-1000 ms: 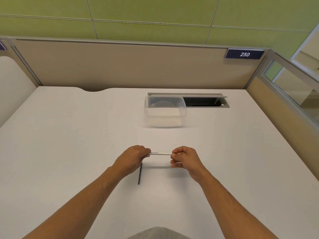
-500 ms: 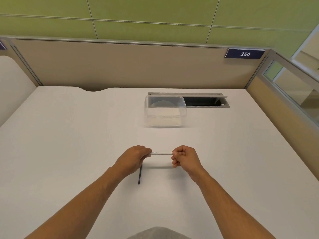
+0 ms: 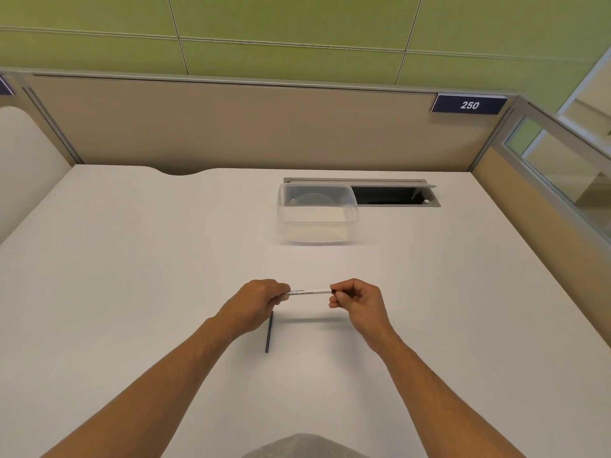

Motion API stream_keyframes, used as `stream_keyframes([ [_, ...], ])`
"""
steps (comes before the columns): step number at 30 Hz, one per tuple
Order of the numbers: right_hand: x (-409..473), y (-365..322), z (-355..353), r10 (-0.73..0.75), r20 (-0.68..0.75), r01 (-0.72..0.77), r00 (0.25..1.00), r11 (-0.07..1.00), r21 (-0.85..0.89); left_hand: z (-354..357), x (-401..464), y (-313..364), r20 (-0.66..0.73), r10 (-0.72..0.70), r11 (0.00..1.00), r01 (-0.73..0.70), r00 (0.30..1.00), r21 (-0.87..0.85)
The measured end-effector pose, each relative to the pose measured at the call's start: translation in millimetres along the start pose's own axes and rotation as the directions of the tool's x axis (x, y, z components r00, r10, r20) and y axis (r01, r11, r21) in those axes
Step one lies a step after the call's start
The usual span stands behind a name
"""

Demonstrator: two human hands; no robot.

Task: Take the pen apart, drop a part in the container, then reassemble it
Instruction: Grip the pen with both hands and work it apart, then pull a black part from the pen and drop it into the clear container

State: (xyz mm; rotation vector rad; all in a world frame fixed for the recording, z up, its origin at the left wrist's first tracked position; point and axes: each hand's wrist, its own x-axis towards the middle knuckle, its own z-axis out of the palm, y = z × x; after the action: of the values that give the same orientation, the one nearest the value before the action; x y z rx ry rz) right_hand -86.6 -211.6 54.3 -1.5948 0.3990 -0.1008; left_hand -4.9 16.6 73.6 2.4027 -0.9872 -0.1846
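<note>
- Head view, looking down and forward over a white worktop [image 3: 132, 292] enclosed by beige partition panels, with a green wall above them.
- Two bare forearms reach in from the bottom edge and meet near the middle of the worktop.
- The left hand [image 3: 256, 304] and the right hand [image 3: 358, 300] hold a slim white pen barrel [image 3: 310, 291] between them, level and running left to right, raised a little above the surface; its shadow falls on the worktop below.
- The left grip is closed: thumb and fingers pinch the barrel's left end, which is hidden inside the hand.
- The right grip is closed too: the curled fingers pinch the barrel's right end. Whether a cap or tip sits under those fingers cannot be told.
- Small dark print runs along the left half of the barrel, too fine to read.
- A thin dark rod [image 3: 268, 332], seemingly the pen's ink refill, lies flat on the worktop just below the left hand, pointing almost straight toward the camera. Neither hand touches it.
- A clear plastic container [image 3: 317, 213], open at the top, stands farther back, well apart from the hands. It appears to hold nothing.
- Just behind the container and to its right, a grey-framed cable slot [image 3: 390, 195] opens into the worktop.
- A dark blue sign [image 3: 468, 104] reading "250" is fixed to the partition at the upper right.
- A grey fabric patch shows at the bottom centre.
</note>
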Motion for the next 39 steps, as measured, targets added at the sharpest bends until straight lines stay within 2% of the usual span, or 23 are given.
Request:
stream_keyframes([
  [9,-4,2,-10,0.025,-0.013,-0.024,1.000,0.995,0.100,0,-2,-3,-0.005,0.000,1.000,0.000,1.000,0.008],
  [15,-6,8,-23,0.045,-0.138,-0.031,0.989,0.994,0.107,-1,-1,-8,-0.046,0.006,1.000,-0.005,0.999,0.023],
  [20,-10,18,-25,0.030,-0.314,-0.078,0.949,0.987,-0.142,1,-1,-9,-0.041,0.008,0.999,-0.006,0.999,0.037],
  [24,-12,26,-21,-0.013,-0.374,-0.116,0.928,0.940,-0.321,3,1,-8,-0.035,0.004,0.999,-0.003,0.999,0.040],
  [30,-15,41,-18,-0.082,-0.301,-0.140,0.950,0.751,-0.645,4,2,-8,-0.011,-0.015,0.999,0.016,1.000,0.045],
  [34,-18,48,-15,-0.124,-0.231,-0.130,0.965,0.542,-0.831,6,2,-8,-0.004,-0.023,0.999,0.023,1.000,0.040],
  [39,-19,47,-10,-0.109,-0.227,-0.141,0.968,0.512,-0.847,7,2,-8,0.014,-0.030,0.998,0.030,0.999,0.050],
])
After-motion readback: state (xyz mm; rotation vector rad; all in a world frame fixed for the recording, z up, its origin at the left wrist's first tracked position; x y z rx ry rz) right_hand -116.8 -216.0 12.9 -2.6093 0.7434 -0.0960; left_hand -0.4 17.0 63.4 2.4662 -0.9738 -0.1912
